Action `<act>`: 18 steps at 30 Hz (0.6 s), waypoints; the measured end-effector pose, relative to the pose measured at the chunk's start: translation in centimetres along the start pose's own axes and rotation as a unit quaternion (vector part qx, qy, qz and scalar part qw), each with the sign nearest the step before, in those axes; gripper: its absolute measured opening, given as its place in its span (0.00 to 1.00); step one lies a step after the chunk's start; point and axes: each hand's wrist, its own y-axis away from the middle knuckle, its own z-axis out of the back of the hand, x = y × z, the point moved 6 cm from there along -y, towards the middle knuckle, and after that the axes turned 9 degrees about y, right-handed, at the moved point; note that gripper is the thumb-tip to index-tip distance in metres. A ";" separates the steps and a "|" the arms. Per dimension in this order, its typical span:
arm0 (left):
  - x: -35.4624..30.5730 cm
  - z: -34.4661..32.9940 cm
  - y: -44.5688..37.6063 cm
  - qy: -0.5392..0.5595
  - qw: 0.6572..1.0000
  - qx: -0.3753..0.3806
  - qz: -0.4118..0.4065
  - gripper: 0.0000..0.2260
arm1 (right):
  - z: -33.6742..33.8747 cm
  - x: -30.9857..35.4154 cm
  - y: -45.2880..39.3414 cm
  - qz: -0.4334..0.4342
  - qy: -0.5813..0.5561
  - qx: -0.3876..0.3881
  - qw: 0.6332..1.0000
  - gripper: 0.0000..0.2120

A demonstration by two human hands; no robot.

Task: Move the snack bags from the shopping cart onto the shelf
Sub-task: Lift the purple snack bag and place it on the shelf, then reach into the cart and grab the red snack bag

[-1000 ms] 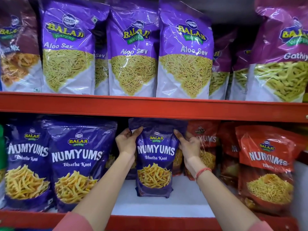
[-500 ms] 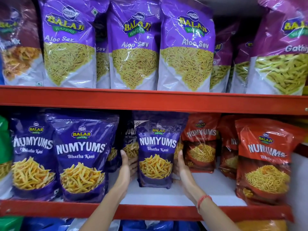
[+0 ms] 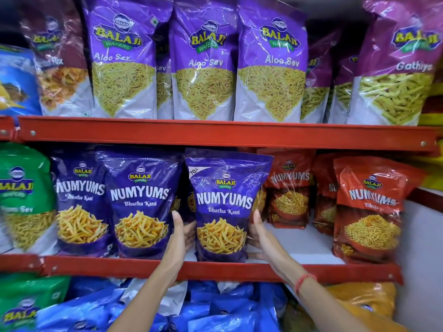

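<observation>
A purple Numyums bag is stood upright at the front of the middle shelf, between matching purple bags and red bags. It is flanked low down by the left hand and right hand, palms against its sides; whether it is squeezed or merely steadied cannot be told.

This is a shop, a grocery aisle stocked with packaged snacks. Red metal shelves run across the view in tiers, each filled with standing rows of the same branded product: purple Aloo Sev bags on the upper tier, dark blue Numyums bags and red Numyums bags on the tier below, blue packets lower still. One bag carries a price sticker.
</observation>
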 end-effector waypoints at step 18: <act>5.6 -0.9 10.4 -0.067 0.989 0.030 -0.128 0.13 | 3.3 -7.5 15.2 0.123 0.041 -0.101 0.987 0.12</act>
